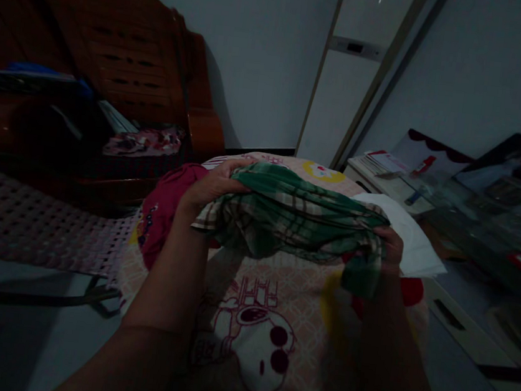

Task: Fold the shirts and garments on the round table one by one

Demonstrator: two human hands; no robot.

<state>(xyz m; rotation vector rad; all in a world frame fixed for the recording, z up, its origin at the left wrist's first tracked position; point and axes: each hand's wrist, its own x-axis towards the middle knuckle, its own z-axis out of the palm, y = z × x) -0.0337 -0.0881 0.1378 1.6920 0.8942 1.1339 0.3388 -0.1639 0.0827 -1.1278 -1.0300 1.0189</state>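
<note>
A green plaid cloth garment (295, 218) is stretched, bunched in folds, between my two hands above a round table. Its exact kind is hard to make out in the dim light. My left hand (219, 181) grips its left end, thumb on top. The right end is held by my right hand (389, 241), whose fingers are partly hidden by fabric. Below lies a pinkish tablecloth (301, 369) with a cartoon dog print. A dark pink cloth (167, 210) with a printed pattern rests beside my left forearm. White fabric or paper (410, 238) lies just beyond my right hand.
A carved wooden settee (126, 48) stands at the back left, with a woven lounger (50, 222) before it. A tall white cabinet-like unit (354, 74) stands by the wall. On the right is a glass-topped stand (488, 215) with papers and pictures.
</note>
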